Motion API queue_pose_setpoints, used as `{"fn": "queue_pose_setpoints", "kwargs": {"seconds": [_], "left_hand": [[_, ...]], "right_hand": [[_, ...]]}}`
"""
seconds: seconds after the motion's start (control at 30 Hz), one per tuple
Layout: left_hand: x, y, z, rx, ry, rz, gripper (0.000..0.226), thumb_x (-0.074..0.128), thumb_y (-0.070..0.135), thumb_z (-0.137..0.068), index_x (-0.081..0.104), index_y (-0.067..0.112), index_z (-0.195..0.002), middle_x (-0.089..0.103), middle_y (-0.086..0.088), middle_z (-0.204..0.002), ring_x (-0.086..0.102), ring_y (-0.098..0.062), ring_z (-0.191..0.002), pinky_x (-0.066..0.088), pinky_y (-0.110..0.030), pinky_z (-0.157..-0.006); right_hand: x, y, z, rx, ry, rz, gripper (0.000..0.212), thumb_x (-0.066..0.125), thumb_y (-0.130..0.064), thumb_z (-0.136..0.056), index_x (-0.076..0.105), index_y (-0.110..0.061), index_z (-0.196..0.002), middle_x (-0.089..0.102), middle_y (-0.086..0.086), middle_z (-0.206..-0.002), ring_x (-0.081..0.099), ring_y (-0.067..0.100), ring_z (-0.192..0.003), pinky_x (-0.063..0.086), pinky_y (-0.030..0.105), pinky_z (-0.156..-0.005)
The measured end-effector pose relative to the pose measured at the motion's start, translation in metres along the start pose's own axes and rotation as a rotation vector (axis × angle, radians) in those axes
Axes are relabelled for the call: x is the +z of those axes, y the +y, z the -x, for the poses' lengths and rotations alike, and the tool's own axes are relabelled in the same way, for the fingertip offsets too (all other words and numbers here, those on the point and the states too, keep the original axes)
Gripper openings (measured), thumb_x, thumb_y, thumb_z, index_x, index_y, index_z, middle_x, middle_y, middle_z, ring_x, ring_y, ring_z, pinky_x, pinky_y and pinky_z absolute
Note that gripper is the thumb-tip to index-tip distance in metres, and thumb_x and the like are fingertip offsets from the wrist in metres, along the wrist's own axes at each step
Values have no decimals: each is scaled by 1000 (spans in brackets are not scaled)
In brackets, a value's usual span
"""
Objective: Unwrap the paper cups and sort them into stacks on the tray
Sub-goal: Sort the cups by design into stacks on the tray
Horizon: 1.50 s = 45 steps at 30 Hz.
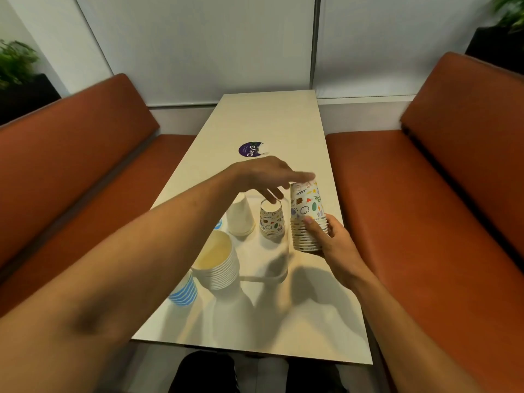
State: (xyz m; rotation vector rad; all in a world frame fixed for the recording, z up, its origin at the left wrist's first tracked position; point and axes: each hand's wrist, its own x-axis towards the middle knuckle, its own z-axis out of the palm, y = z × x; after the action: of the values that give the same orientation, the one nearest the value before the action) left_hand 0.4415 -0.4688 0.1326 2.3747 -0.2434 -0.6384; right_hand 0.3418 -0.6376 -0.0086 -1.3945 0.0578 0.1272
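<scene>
The tall picture-cup stack [307, 214], held in the right grip [329, 239] near the right edge of the tabletop [272, 117], should be kept steady while one cup is lifted gently by the wide-open left grip [266, 177] and set on the short matching stack [272, 219] on the tray [263, 277].

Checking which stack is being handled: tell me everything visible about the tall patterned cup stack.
The tall patterned stack is nested paper cups, white with colourful doodles: a cloud, a green oval, leaves. It is upside down, rims banded at the bottom, nearly upright. The right hand grips its lower rims, thumb in front; the left hand hovers over its top. It is right of the short patterned stack.
</scene>
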Motion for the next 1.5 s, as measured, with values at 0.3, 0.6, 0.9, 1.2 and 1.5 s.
{"fn": "queue_pose_setpoints", "kwargs": {"seconds": [0.3, 0.6, 0.9, 1.2, 1.5], "left_hand": [[5, 1, -3, 87, 18, -44, 47, 74, 53, -90, 77, 10, -108, 79, -4, -98, 78, -23, -89, 64, -40, -88], [-30, -7, -10, 40, 375, 8, 45, 78, 42, -89, 65, 10, -118, 71, -7, -111, 72, -22, -88, 63, -30, -66], [-2, -28, -22, -89, 201, -371, 52, 78, 36, -90, 59, 7, -130, 69, -13, -119, 69, -25, -81, 52, -27, -58], [10, -34, -30, -98, 116, -504, 79, 73, 51, -91, 41, 12, -151, 58, -11, -141, 64, -28, -110, 50, -36, -88], [0, 3, -1, -4, -51, 63, 53, 72, 47, -93, 62, 13, -133, 67, -6, -127, 70, -22, -103, 63, -38, -90]], "right_hand": [[-3, -11, 1, -31, -87, 68, 57, 83, -37, -75, 67, -15, -125, 77, 1, -117, 73, 23, -108, 59, 39, -93], [-17, 5, -2, 14, 4, 87, 60, 88, -35, -69, 68, -15, -122, 78, 1, -112, 75, 19, -103, 62, 35, -86], [-18, 4, -5, -5, 27, 86, 63, 88, -35, -69, 66, -14, -124, 77, 2, -113, 75, 19, -100, 62, 32, -78], [-17, 7, -8, -9, 32, 107, 63, 90, -31, -73, 64, -14, -128, 76, 2, -115, 75, 19, -100, 62, 30, -78], [-7, 5, -7, -38, 20, 136, 57, 90, -28, -76, 65, -17, -126, 76, -1, -114, 74, 17, -100, 59, 27, -76]]}}
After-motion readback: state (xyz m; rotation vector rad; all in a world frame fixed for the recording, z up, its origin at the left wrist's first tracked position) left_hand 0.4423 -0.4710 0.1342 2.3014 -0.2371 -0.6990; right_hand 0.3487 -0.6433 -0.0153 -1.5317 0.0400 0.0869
